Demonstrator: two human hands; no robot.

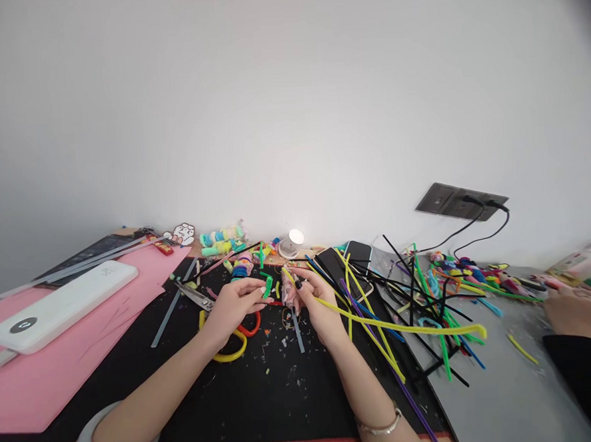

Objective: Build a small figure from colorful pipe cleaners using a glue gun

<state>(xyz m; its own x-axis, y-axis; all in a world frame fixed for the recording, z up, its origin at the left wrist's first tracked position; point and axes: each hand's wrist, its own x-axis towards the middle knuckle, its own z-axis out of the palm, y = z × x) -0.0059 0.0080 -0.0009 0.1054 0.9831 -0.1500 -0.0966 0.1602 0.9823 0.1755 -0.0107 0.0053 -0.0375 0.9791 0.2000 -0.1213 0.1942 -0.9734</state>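
Over the black mat [256,403], my left hand [238,306] is closed, its fingertips pinching a short, bent green pipe cleaner piece [268,287]. My right hand [316,300] is closed around a long yellow pipe cleaner [397,325]; one end shows at the fingertips and the rest trails to the right past the wrist. A small pinkish bundle [290,289] lies between the hands, and I cannot tell whether the right fingers touch it. Scissors [232,355] with yellow and orange handles rest partly beneath my left hand.
Pink paper sheets [84,367] bear a white power bank [65,305] at left. A lit lamp [293,242] stands by the wall. Phones [356,257] and many loose pipe cleaners [431,306] lie right. Another person's hand [571,311] is at far right, below a wall socket [457,201].
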